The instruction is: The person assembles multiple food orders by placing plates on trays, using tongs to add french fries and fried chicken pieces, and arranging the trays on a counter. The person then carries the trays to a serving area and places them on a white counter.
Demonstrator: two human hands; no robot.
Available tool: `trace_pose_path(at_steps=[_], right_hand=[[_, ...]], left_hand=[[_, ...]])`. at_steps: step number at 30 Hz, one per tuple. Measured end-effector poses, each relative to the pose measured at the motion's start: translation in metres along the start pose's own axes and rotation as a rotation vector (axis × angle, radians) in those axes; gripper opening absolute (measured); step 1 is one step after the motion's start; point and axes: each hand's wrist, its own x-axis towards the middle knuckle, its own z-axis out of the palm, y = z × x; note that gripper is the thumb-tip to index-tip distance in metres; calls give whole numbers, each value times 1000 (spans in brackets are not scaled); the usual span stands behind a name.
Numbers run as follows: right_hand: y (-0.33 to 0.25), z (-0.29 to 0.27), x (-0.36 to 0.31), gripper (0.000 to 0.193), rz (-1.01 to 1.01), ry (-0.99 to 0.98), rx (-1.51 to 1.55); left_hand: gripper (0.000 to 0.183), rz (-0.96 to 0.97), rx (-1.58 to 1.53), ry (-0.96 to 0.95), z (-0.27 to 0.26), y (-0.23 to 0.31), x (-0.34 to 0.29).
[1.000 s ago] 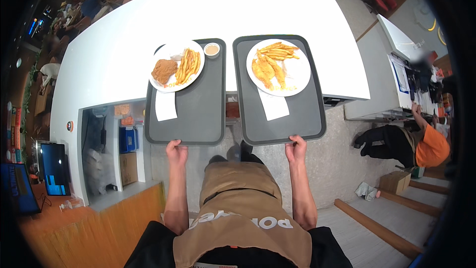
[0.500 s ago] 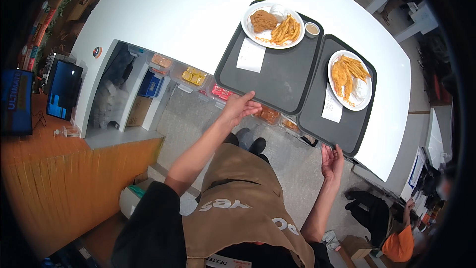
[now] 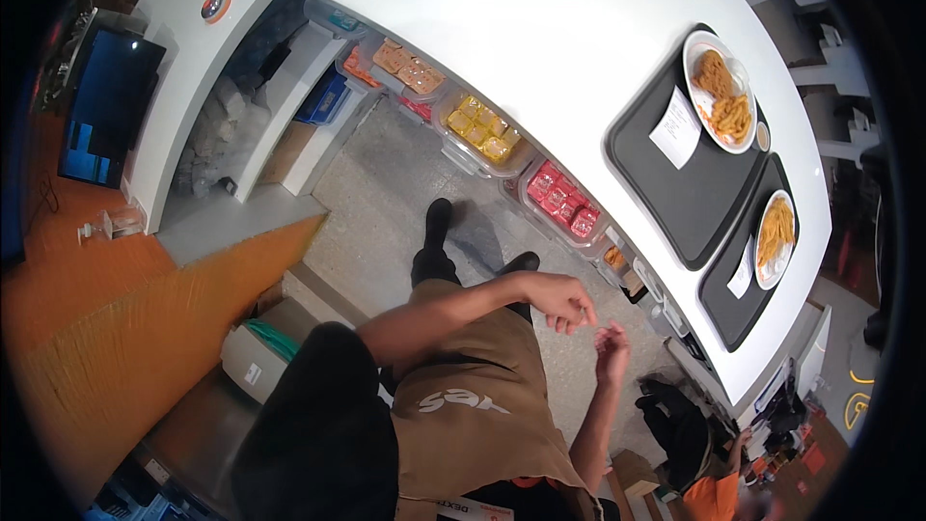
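My left hand (image 3: pixel 559 301) is in front of my apron, fingers loosely bent and apart, holding nothing. Close to it, my right hand (image 3: pixel 611 352) is raised with its fingers half curled and apart, also without anything in it. Beyond them, on the white counter (image 3: pixel 579 29), lie two dark trays. The left tray (image 3: pixel 675 203) carries a plate of fried chicken and fries (image 3: pixel 725 118), a paper slip (image 3: pixel 678 130) and a small dip cup (image 3: pixel 763 137). On the right tray (image 3: pixel 728 314) are a plate with fries (image 3: pixel 775 236) and another slip (image 3: pixel 741 270).
Under the counter sit clear tubs of yellow packets (image 3: pixel 482 130) and red packets (image 3: pixel 559 201). A monitor (image 3: pixel 114 101) stands on the orange counter (image 3: pixel 145 347) at the left. At the lower right another person in an orange top (image 3: pixel 714 499) is near a work surface.
Both hands have come off the tray edges and drawn in toward each other before my apron. My view has turned left, so the trays appear farther right.
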Motion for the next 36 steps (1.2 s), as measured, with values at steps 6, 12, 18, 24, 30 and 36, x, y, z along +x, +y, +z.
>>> trace_pose_path(at_steps=[6,12,18,24,30,36], right_hand=[[85,127,-37,27,-251,-725,-1318],[67,170,-65,32,80,-526,-764],[62,140,-92,28,128,-303,-835],[74,131,-137,27,117,-171,-1060],[11,202,-80,31,-344,32,-1058],[-43,242,63,44,-794,565,-1528]], left_hand=[[32,-369,-62,196,-88,-161,-117],[33,-447,-13,1249,-215,-298,-169],[27,-179,-371,1678,-360,-283,-171],[43,-33,-95,1914,-373,-246,-134],[93,-395,492,1473,-271,-300,-150],[61,-669,367,752,-143,-418,-225]])
